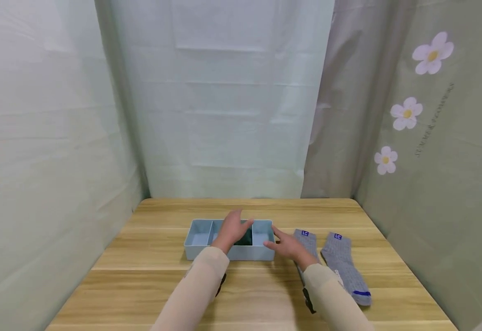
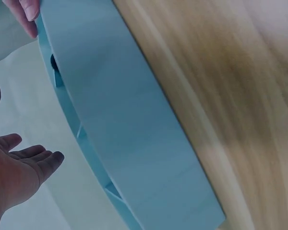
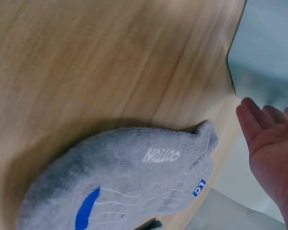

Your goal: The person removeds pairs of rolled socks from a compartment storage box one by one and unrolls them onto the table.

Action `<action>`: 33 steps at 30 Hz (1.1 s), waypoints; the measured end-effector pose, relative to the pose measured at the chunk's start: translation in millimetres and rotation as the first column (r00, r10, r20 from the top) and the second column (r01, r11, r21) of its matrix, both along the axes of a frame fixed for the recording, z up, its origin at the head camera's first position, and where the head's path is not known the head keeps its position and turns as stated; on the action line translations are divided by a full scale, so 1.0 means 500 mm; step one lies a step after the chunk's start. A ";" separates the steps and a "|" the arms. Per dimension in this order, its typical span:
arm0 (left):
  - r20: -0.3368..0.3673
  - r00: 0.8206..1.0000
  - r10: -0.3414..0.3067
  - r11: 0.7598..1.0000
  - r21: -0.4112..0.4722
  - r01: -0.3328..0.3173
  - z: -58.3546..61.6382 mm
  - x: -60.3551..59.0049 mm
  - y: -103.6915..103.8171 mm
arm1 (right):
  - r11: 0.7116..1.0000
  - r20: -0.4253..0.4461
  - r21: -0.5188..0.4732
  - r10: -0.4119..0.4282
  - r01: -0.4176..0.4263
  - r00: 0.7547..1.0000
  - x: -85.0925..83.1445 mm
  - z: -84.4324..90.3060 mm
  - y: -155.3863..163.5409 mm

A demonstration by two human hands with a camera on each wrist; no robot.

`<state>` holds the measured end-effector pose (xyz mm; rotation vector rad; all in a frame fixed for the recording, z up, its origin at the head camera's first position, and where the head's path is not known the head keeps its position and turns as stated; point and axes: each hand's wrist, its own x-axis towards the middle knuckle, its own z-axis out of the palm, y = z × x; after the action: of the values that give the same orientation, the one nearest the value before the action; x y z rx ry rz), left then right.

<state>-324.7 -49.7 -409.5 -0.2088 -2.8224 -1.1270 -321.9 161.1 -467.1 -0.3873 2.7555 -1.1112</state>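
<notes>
A light blue divided tray (image 1: 201, 252) sits mid-table. My left hand (image 1: 233, 229) hovers over its middle compartment with fingers spread and relaxed, holding nothing; a dark green item (image 1: 246, 238) lies in that compartment, partly hidden by the hand. In the left wrist view the left hand (image 2: 20, 167) hangs open beside the tray's long wall (image 2: 129, 124). My right hand (image 1: 284, 243) reaches with straight fingers to the tray's right end. The right wrist view shows its fingertips (image 3: 249, 117) at the tray's corner (image 3: 266, 57). Two grey socks (image 1: 344, 266) lie flat just right of that hand.
The wooden table (image 1: 150, 285) is closed in by pale curtains at the back and left. A flowered cloth (image 1: 431, 138) hangs on the right. One sock (image 3: 125, 187) lies directly beneath my right wrist, with blue marks and a label.
</notes>
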 end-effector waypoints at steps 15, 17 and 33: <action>-0.015 0.999 0.046 0.997 0.057 -0.045 -0.028 0.020 -0.001 | 0.997 0.048 -0.079 -0.017 0.021 0.999 0.015 -0.006 -0.012; -0.037 0.998 0.042 0.998 0.054 -0.040 -0.032 0.023 0.004 | 0.996 0.057 -0.088 -0.023 0.028 0.998 0.017 -0.008 -0.010; -0.055 0.997 0.059 0.998 0.009 -0.058 -0.068 0.030 0.035 | 0.996 0.055 -0.082 -0.027 0.031 0.998 0.017 -0.011 -0.008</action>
<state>-309.9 -32.3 -443.6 -0.1534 -2.7566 -1.1025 -313.6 156.9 -472.4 -0.3232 2.6836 -1.2282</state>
